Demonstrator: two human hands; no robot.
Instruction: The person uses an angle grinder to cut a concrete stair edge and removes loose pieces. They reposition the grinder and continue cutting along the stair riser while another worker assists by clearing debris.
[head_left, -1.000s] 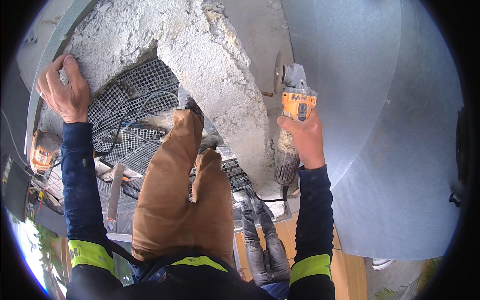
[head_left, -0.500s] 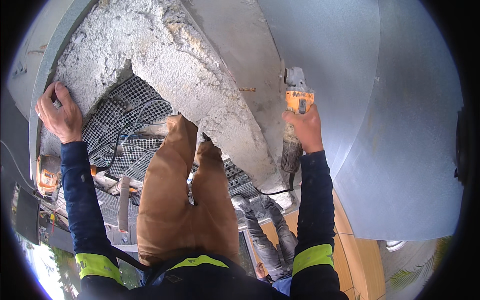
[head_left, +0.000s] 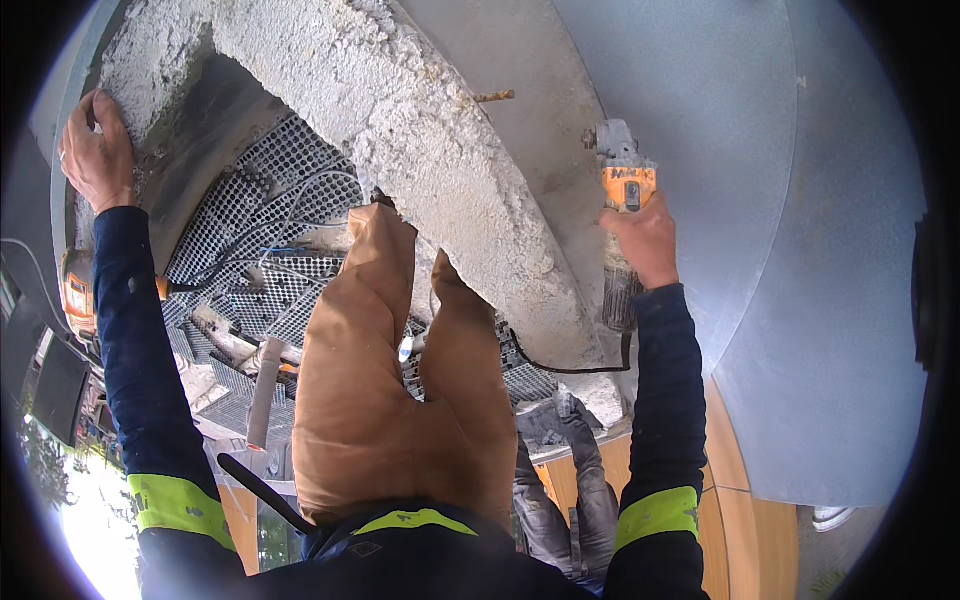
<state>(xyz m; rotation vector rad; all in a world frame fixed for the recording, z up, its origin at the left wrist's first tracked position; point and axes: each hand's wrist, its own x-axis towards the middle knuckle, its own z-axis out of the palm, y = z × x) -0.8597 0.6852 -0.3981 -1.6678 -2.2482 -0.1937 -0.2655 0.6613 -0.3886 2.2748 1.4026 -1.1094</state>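
My right hand [head_left: 643,242] is wrapped round the body of an orange and grey angle grinder [head_left: 628,185]. Its grey head points away from me, near the smooth grey wall; a disc cannot be made out clearly. A black cord [head_left: 575,369] runs from the grinder's lower end. At the far left my left hand [head_left: 97,158] has its fingers curled over the grey curved rim [head_left: 68,205] beside rough whitish concrete [head_left: 400,110]. By my left forearm sits another orange power tool [head_left: 78,292], partly hidden by the sleeve.
Below the broken concrete lie black perforated panels [head_left: 265,185], cables and a grey tube [head_left: 264,395]. A rusty rod [head_left: 495,96] sticks out of the concrete. Large curved grey sheets [head_left: 720,180] stand at the right. Another person's legs [head_left: 560,480] show behind me, beside wood-coloured panels [head_left: 735,520].
My view has shifted, so the concrete opening shows more. The grinder and my right hand appear farther right and slightly higher in view. My left hand stays at the rim.
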